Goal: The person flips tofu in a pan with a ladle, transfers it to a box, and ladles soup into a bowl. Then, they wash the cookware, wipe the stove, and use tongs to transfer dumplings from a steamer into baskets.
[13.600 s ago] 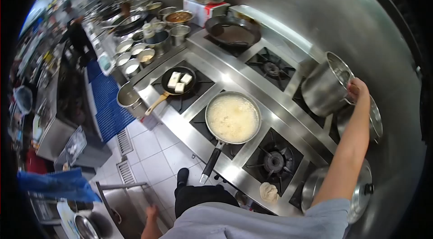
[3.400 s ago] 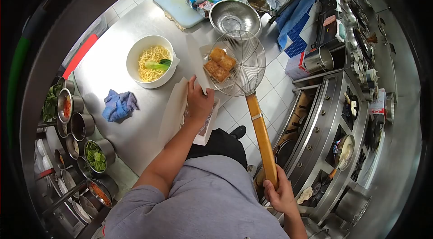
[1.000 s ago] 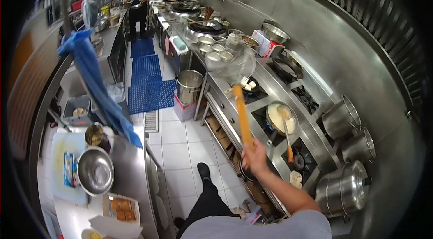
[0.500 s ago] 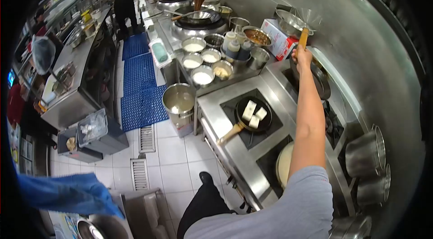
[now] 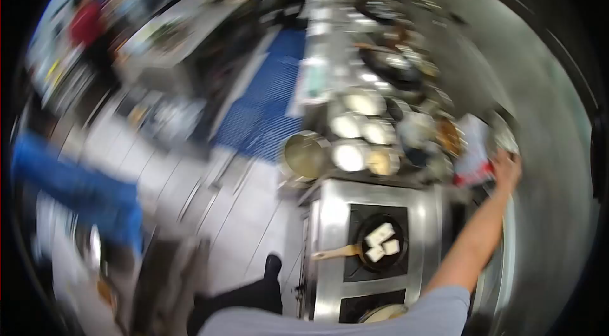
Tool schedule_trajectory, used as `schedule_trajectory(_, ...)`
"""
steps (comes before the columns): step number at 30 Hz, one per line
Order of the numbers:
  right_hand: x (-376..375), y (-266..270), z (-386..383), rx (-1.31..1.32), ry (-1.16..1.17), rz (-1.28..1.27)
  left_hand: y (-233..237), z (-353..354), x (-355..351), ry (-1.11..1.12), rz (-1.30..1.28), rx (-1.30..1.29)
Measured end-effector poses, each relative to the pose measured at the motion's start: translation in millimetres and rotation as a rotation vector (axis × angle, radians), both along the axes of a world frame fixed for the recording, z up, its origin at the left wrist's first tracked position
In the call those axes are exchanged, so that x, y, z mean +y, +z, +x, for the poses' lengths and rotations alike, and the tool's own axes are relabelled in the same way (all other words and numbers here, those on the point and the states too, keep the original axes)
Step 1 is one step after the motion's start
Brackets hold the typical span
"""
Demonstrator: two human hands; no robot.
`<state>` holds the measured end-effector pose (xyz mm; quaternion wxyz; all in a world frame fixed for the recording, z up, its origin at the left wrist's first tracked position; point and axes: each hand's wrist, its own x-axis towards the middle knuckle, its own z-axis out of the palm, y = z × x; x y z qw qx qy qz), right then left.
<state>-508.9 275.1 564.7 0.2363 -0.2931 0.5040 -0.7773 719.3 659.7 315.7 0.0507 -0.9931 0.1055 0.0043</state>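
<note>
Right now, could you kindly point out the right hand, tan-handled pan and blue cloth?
Right hand [image 5: 505, 171], head view, its middle.
Tan-handled pan [image 5: 387, 263], head view, bare dark inside.
Blue cloth [image 5: 92, 191], head view, its middle.

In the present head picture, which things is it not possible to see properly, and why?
Head view throughout:
Right hand: blurred by motion; what it holds, if anything, is unclear.
Left hand: outside the picture.
Lower pan: mostly hidden by the grey shirt.
Tall pot: blurred; its contents are unclear.
Person in red: blurred; what they handle is unclear.
</note>
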Motion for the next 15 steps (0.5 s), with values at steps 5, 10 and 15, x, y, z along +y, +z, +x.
schedule_trajectory(5, -80, -63, -2, 0.015, 0.015, 0.295, -49, 57, 76, 0.306, -0.304, 0.143)
schedule_trajectory(10, -123, -92, 274, 0.451, 0.659, 0.591, -43, 47, 71, 0.625, -0.796, -0.141)
schedule_trajectory(15, -3, -130, 746, 0.719, 1.447, 0.667, -69, 80, 105, 0.584, -0.902, -0.236)
